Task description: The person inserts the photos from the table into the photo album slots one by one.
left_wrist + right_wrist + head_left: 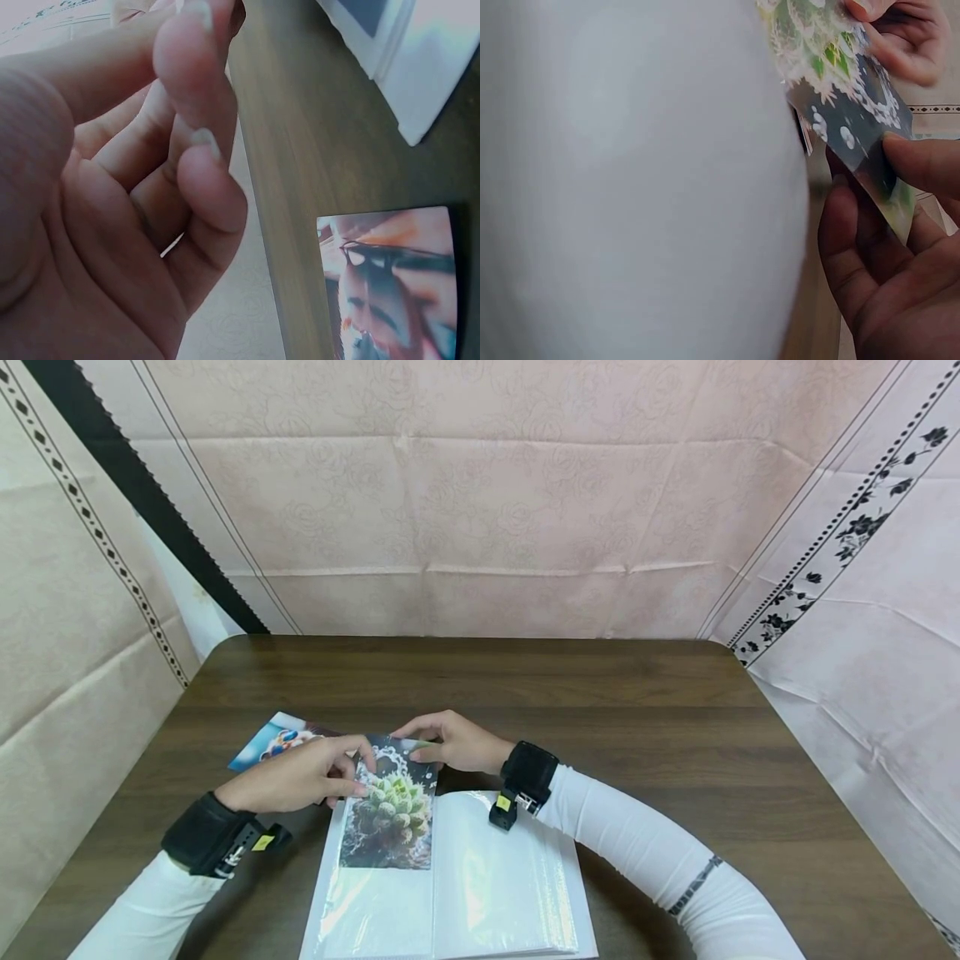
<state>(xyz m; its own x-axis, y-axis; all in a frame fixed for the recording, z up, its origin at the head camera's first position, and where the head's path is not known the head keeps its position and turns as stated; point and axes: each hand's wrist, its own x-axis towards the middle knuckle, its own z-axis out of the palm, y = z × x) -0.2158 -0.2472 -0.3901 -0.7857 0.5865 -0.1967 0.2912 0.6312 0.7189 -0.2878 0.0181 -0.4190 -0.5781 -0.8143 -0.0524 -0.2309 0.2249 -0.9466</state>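
Note:
A photo print of a green succulent (396, 806) stands over the left page of an open photo album (502, 868) with clear, glossy pockets. Its lower part overlaps that page; the upper part sticks out past the album's top edge. My left hand (300, 772) pinches the photo's left side, thumb low and index finger higher. At the upper right corner, my right hand (450, 742) grips the print. The right wrist view shows the right thumb (922, 161) on the photo's face and the fingers behind it. I cannot tell whether the photo's lower end is inside the pocket.
More photos lie on the wooden table (600, 693) behind the left hand, the uppermost bluish photo (273, 739) partly covered by that hand. In the left wrist view a photo (390, 285) lies near the album's corner (412, 127). Patterned cloth (487, 510) hangs behind the table.

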